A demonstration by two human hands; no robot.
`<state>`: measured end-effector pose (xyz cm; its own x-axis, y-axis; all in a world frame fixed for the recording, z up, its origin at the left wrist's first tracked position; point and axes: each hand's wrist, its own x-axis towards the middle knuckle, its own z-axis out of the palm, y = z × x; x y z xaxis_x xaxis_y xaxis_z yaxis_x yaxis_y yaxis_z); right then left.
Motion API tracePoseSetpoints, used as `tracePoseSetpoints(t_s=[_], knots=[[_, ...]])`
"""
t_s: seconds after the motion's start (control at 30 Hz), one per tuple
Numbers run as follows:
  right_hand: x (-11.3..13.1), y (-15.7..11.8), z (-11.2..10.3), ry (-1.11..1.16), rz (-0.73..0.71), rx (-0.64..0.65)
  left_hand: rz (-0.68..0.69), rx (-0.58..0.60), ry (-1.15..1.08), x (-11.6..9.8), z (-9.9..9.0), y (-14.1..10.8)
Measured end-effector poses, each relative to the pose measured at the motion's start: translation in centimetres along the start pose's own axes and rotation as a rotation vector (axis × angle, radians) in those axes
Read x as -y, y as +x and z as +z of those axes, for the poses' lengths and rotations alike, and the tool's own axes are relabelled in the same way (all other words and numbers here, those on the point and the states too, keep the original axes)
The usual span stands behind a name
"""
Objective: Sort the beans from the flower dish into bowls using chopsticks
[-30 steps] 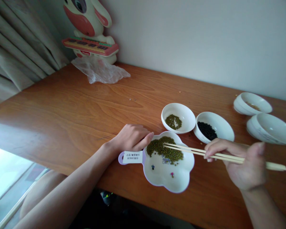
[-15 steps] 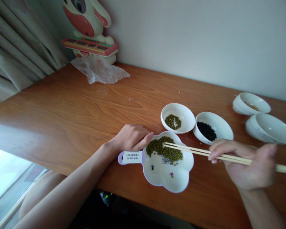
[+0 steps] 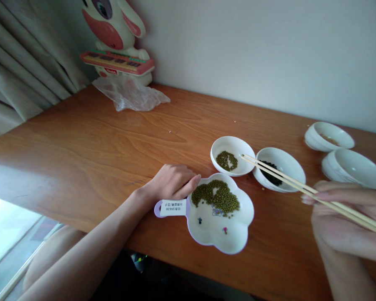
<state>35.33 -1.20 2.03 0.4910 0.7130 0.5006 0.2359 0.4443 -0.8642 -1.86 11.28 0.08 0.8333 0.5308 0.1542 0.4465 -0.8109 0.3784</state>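
My right hand (image 3: 344, 213) grips a pair of wooden chopsticks (image 3: 288, 179). Their tips reach over the right inner side of a white bowl (image 3: 247, 156) with green mung beans (image 3: 226, 161) in it; a tiny dark bean seems pinched at the tips. Closer to me lies a white, purple-rimmed, flower-shaped dish (image 3: 207, 232) with a heap of mung beans on its far side. My left hand (image 3: 174, 182) rests by the dish's labelled handle (image 3: 174, 207), its thumb against the rim and its other fingers curled, partly hidden.
Beside the bean bowl stands a white bowl (image 3: 291, 167) of black beans, crossed by the chopsticks. Two bowl stacks, a farther one (image 3: 341, 133) and a nearer one (image 3: 360, 167), are at the right. A plastic bag (image 3: 134, 98) and a toy keyboard (image 3: 119, 62) sit at the back left.
My right hand has moved right, and the chopstick tips have risen from the heap in the dish to the bean bowl. My left hand and the dish have stayed in place.
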Motion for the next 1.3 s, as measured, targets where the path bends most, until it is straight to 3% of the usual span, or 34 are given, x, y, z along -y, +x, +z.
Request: tracePoseSetpoints(t_s=[0.1,0.2,0.63,0.8,0.97,1.1,1.3], knots=[[0.5,-0.1,1.1,-0.193,-0.205,0.092,0.002,0.0,-0.009,0.0,0.0,0.0],[1.2,0.1,1.9,-0.152,-0.176,0.149,0.005,0.0,-0.01,-0.1,-0.1,0.1],[2.0,0.6,2.8,-0.104,-0.069,0.119,0.019,-0.021,0.001,-0.2,-0.2,0.0],[2.6,0.6,2.4,-0.051,0.046,0.346,0.011,-0.014,-0.013,-0.2,-0.2,0.0],[3.4,-0.1,3.7,-0.046,0.164,0.578,0.0,-0.002,-0.02,-0.2,-0.2,0.0],[3.7,-1.0,4.9,-0.024,0.256,0.639,0.009,-0.003,-0.023,-0.2,-0.2,0.1],[3.6,-1.8,5.5,0.023,0.256,0.731,0.007,-0.011,-0.016,-0.3,-0.3,0.1]])
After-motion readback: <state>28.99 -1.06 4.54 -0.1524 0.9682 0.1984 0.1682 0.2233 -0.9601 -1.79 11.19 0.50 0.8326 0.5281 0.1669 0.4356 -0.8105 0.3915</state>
